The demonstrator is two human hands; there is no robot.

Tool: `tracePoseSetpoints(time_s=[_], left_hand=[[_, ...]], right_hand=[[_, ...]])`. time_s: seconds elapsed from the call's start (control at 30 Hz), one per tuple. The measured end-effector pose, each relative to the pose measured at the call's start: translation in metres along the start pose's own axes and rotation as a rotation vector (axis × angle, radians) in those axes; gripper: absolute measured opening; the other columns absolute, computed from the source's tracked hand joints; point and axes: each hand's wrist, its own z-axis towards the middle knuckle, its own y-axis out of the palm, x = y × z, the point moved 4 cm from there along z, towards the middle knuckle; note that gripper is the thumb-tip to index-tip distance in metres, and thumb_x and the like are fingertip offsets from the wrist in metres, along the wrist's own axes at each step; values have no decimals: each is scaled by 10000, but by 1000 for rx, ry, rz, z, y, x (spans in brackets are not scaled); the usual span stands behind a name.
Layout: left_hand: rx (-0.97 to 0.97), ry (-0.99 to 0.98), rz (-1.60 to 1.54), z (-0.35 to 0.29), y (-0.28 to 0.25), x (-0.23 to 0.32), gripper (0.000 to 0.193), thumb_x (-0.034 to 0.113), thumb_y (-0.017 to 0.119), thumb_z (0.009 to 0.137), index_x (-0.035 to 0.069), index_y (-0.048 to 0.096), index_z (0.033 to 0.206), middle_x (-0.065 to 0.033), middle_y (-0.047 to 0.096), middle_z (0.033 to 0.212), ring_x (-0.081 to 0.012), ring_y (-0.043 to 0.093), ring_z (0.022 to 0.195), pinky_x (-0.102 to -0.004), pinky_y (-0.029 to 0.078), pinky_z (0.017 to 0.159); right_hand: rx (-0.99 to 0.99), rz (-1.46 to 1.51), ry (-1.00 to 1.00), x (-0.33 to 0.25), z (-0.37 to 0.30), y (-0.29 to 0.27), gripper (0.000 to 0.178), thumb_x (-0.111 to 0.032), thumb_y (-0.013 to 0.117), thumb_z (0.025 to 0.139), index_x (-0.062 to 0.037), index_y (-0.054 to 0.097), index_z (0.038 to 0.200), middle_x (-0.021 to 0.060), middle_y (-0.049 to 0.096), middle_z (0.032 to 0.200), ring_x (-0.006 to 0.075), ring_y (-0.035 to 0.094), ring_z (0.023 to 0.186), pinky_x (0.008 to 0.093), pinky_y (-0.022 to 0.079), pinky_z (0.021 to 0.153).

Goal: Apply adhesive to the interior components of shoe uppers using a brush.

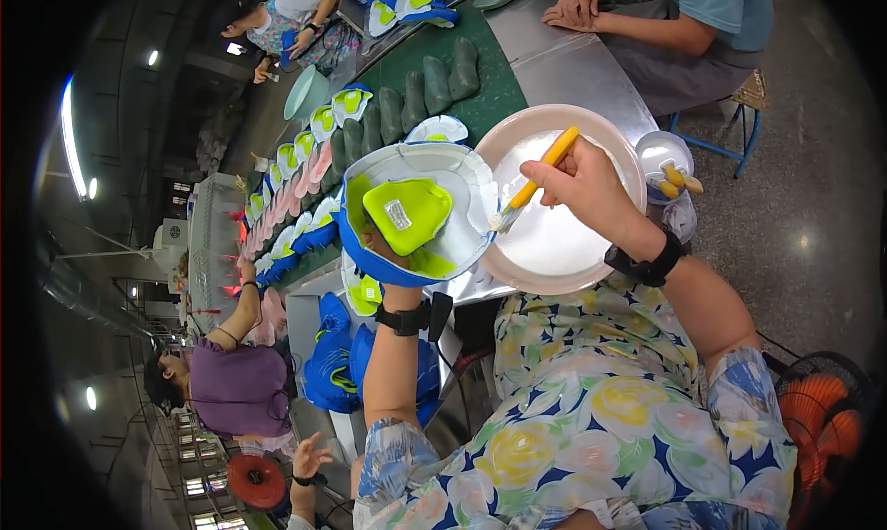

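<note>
My left hand (401,297) grips a blue shoe upper (383,269) from below and holds it up with its white inner edge facing me. Lime-green lining and a lime piece with a white label (407,218) show inside; most of the fingers are hidden by the upper. My right hand (587,188) is closed round a yellow-handled brush (545,174). Its bristles touch or nearly touch the upper's right edge. Just beneath the brush stands a pale pink basin (631,174) containing white liquid (545,257).
Green shoe lasts (438,85), uppers and pink pieces line a green conveyor (504,63). Blue uppers (331,350) lie at left. A small white tub (661,151) with yellow-handled tools stands right of the basin. A fan (822,428) is lower right. Co-workers (236,387) sit around the line.
</note>
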Motion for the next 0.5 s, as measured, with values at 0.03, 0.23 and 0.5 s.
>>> tracePoseSetpoints(time_s=[0.03,0.23,0.5], left_hand=[[2,8,24,-1,0,-5,519,337,585,983,93,485,1430,-106,593,1359,-233,610,1201,-403,506,1026],[23,53,183,-13,-15,-11,509,328,583,985,92,489,1426,-106,595,1355,-229,612,1196,-402,506,1025],[44,118,387,-7,-39,-20,497,317,581,987,89,495,1421,-107,598,1351,-225,615,1191,-400,507,1024]], right_hand=[[-1,-1,2,3,1,1,387,-287,748,875,54,597,979,127,703,804,161,702,660,274,551,598],[192,-9,-166,-1,15,-3,361,-270,723,902,53,593,998,123,703,807,158,706,674,265,551,601],[36,145,51,1,-6,20,369,-269,702,913,59,588,1038,136,695,850,151,690,672,260,554,610]])
